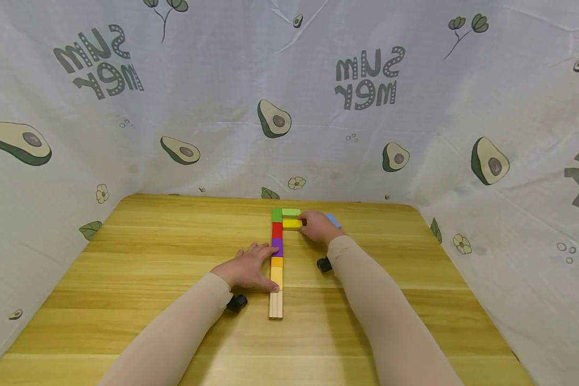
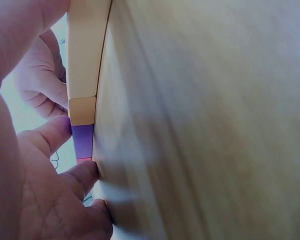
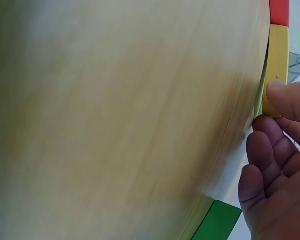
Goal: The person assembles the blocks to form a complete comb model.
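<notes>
A straight column of wooden blocks holds a green block (image 1: 277,215) at its far end, then a red block (image 1: 277,230), a purple block (image 1: 278,244), an orange block (image 1: 277,262), a pale yellow block (image 1: 277,277) and a plain wood block (image 1: 276,306). My left hand (image 1: 247,269) lies along the column's left side with fingers spread, one fingertip on the purple block and the thumb near the pale yellow and plain wood joint. A yellow block (image 3: 276,55) juts right from the column; my right hand (image 1: 318,226) pinches its free end. Beside it sits a light green block (image 1: 291,213).
Past my right hand lies a blue block (image 1: 333,220), partly hidden. In the right wrist view a dark green block (image 3: 217,220) shows at the bottom. The wooden table (image 1: 140,257) ends at a hanging patterned cloth (image 1: 231,150) behind and at both sides.
</notes>
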Action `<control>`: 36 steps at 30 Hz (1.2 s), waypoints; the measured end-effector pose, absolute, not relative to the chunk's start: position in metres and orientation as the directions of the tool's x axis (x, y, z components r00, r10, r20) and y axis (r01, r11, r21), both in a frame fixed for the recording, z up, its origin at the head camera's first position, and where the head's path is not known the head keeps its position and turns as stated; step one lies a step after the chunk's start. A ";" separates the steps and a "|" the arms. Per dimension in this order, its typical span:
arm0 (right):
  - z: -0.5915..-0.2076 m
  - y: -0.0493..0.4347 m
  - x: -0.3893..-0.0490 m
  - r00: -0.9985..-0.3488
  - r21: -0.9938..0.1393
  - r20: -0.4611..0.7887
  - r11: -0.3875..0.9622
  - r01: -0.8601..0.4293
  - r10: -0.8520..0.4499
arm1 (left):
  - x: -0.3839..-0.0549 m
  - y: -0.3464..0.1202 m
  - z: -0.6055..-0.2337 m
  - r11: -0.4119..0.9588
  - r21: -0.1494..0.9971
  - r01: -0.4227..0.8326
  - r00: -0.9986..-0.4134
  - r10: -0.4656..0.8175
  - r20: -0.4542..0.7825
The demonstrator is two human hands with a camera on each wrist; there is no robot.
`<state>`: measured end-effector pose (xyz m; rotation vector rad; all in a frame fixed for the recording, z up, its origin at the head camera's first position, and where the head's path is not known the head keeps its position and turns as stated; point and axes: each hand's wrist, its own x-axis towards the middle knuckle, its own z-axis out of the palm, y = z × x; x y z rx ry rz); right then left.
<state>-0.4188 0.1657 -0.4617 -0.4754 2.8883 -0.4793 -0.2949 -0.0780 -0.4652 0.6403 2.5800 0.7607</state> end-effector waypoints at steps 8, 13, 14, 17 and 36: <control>-0.461 0.165 -0.419 -0.932 -0.343 -0.128 0.897 -0.280 -0.340 | -0.296 -0.077 -0.466 0.749 0.583 0.313 -0.827 0.517 -0.220; -0.461 0.163 -0.419 -0.932 -0.339 -0.131 0.899 -0.277 -0.337 | -0.295 -0.078 -0.466 0.754 0.575 0.317 -0.827 0.517 -0.222; -0.461 0.163 -0.419 -0.933 -0.339 -0.133 0.900 -0.276 -0.336 | -0.295 -0.078 -0.466 0.755 0.575 0.317 -0.827 0.516 -0.222; -0.460 0.163 -0.418 -0.932 -0.338 -0.133 0.899 -0.278 -0.338 | -0.296 -0.078 -0.467 0.757 0.572 0.316 -0.826 0.516 -0.226; -0.457 0.169 -0.416 -0.933 -0.398 -0.135 0.880 -0.258 -0.335 | -0.295 -0.077 -0.465 0.756 0.575 0.312 -0.827 0.515 -0.228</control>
